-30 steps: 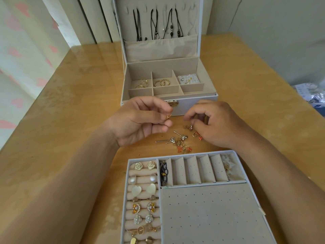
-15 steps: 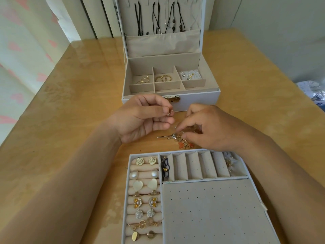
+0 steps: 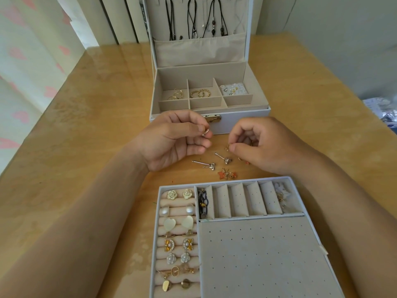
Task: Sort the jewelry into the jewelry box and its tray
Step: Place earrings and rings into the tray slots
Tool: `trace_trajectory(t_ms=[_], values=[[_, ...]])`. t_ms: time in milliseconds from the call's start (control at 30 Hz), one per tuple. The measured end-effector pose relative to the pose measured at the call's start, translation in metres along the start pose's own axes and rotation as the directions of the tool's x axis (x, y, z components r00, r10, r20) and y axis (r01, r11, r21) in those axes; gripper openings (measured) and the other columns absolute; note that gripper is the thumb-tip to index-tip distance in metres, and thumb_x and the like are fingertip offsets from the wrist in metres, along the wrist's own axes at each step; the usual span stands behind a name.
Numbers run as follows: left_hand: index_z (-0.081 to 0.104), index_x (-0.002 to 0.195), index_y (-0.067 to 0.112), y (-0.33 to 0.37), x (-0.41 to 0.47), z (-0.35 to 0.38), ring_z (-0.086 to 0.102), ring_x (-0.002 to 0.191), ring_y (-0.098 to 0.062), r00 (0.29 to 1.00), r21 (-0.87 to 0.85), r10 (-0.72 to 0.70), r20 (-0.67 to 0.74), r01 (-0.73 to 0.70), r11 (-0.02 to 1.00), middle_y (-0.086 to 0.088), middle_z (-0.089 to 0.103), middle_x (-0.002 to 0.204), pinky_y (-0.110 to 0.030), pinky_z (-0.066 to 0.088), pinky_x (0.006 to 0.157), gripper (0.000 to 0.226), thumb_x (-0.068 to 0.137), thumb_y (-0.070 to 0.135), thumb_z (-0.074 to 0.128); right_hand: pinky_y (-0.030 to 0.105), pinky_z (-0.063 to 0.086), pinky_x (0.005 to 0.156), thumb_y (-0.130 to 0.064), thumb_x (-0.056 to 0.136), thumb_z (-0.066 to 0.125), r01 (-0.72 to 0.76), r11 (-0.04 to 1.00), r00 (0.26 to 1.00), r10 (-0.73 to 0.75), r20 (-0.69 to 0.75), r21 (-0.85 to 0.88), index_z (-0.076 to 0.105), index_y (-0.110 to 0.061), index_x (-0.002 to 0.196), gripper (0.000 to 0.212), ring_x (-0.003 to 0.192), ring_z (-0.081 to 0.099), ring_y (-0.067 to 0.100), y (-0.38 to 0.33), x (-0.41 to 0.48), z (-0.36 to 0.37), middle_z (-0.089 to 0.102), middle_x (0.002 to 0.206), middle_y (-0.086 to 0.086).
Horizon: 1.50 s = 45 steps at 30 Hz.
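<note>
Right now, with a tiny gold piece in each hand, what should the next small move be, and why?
Probably bring the right hand, pinching a small gold earring, up to the left hand, which pinches a similar gold hoop. They look like a pair, and the tray has empty slots for them.

Two hands at work over loose earrings, between open jewelry box (image 3: 242, 122) and tray (image 3: 257, 265).

Left hand (image 3: 171, 138) pinches a small gold earring (image 3: 205, 132) at thumb and forefinger, held up before the box latch (image 3: 212, 117). Right hand (image 3: 264, 145), fingers curled, pinches a gold piece (image 3: 228, 147) low over the wooden table (image 3: 86, 125). Silver stud earrings (image 3: 211, 165) and an orange star pair (image 3: 226, 174) lie on the table near the tray. Box lid upright, black cord necklaces (image 3: 193, 18) hanging.
</note>
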State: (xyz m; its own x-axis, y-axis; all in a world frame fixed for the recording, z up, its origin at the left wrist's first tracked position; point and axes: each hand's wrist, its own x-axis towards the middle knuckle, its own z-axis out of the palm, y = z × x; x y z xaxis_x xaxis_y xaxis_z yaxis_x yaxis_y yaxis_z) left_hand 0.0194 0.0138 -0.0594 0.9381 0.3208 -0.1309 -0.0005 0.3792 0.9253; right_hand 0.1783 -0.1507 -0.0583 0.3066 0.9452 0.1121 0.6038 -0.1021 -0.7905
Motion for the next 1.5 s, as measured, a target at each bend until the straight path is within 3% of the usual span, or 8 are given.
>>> trace_trajectory(t_ms=[200,367,500,700,800,1067,1267,1500], values=[[0.066,0.09,0.005,-0.001,0.001,-0.001,0.069,0.065,-0.021,1.0,0.034,-0.001,0.006,0.001,0.999,-0.014,0.069,0.079,-0.027,0.059,0.059,0.011,0.082,0.0,0.06,0.03,0.048,0.058,-0.006,0.075,0.064,0.021,0.997,0.999,-0.018,-0.039,0.073,0.067,-0.018,0.077,0.012,0.063,0.06,0.024,0.002,0.0,-0.007,0.066,0.07,0.005],[0.066,0.093,0.004,-0.002,0.001,0.0,0.069,0.065,-0.02,1.0,0.053,-0.009,0.015,0.008,0.999,-0.013,0.069,0.079,-0.027,0.059,0.059,0.013,0.083,0.0,0.059,0.014,0.038,0.053,-0.004,0.079,0.061,0.001,0.998,0.993,0.006,0.12,-0.056,0.073,-0.021,0.072,0.023,0.055,0.051,0.003,-0.001,-0.005,-0.017,0.063,0.062,-0.005],[0.072,0.086,0.007,-0.002,0.002,-0.001,0.07,0.066,-0.021,1.0,0.056,-0.005,0.015,0.004,0.998,-0.014,0.069,0.079,-0.028,0.059,0.059,0.015,0.082,0.0,0.059,0.033,0.051,0.065,-0.009,0.081,0.057,-0.055,0.992,0.995,0.064,0.076,-0.117,0.077,-0.029,0.077,0.029,0.074,0.067,0.017,0.001,-0.007,-0.022,0.073,0.075,-0.01],[0.073,0.083,0.009,-0.003,0.002,-0.001,0.069,0.065,-0.021,1.0,0.067,0.005,0.005,-0.006,0.998,-0.014,0.069,0.078,-0.028,0.058,0.058,0.016,0.082,0.0,0.06,0.008,0.039,0.056,-0.011,0.086,0.067,-0.116,0.96,0.992,0.123,0.008,-0.255,0.074,-0.033,0.082,0.024,0.061,0.056,-0.002,0.006,-0.01,-0.029,0.064,0.068,-0.026],[0.073,0.084,0.009,-0.003,0.003,-0.002,0.068,0.065,-0.022,1.0,0.068,0.008,0.008,-0.009,0.998,-0.014,0.069,0.078,-0.028,0.057,0.058,0.016,0.082,0.0,0.06,0.003,0.036,0.059,-0.019,0.082,0.077,-0.111,0.938,0.986,0.145,0.081,-0.329,0.075,-0.033,0.09,0.016,0.066,0.054,-0.011,0.008,-0.01,-0.026,0.065,0.082,-0.014],[0.072,0.085,0.007,-0.005,0.004,-0.003,0.069,0.066,-0.022,1.0,0.073,-0.007,0.017,0.006,0.997,-0.014,0.069,0.08,-0.028,0.058,0.059,0.015,0.082,-0.001,0.06,0.005,0.038,0.058,-0.015,0.085,0.073,-0.089,0.93,0.99,0.123,0.075,-0.356,0.069,-0.028,0.077,0.016,0.069,0.055,-0.011,0.01,-0.01,-0.028,0.06,0.07,-0.021],[0.072,0.085,0.007,-0.005,0.003,-0.003,0.069,0.066,-0.022,1.0,0.074,-0.005,0.011,0.005,0.997,-0.014,0.069,0.079,-0.028,0.058,0.059,0.014,0.081,-0.001,0.06,0.012,0.04,0.06,-0.017,0.083,0.077,-0.082,0.944,0.984,0.127,0.124,-0.32,0.073,-0.036,0.1,0.026,0.064,0.051,-0.001,0.011,-0.009,-0.025,0.062,0.087,-0.011],[0.073,0.084,0.009,-0.005,0.003,-0.004,0.068,0.066,-0.022,1.0,0.078,0.001,0.017,-0.003,0.997,-0.014,0.069,0.08,-0.028,0.058,0.06,0.016,0.082,0.0,0.06,0.01,0.037,0.059,-0.016,0.084,0.073,-0.086,0.931,0.988,0.126,0.093,-0.355,0.07,-0.03,0.08,0.015,0.07,0.055,-0.01,0.01,-0.01,-0.027,0.061,0.08,-0.015]])
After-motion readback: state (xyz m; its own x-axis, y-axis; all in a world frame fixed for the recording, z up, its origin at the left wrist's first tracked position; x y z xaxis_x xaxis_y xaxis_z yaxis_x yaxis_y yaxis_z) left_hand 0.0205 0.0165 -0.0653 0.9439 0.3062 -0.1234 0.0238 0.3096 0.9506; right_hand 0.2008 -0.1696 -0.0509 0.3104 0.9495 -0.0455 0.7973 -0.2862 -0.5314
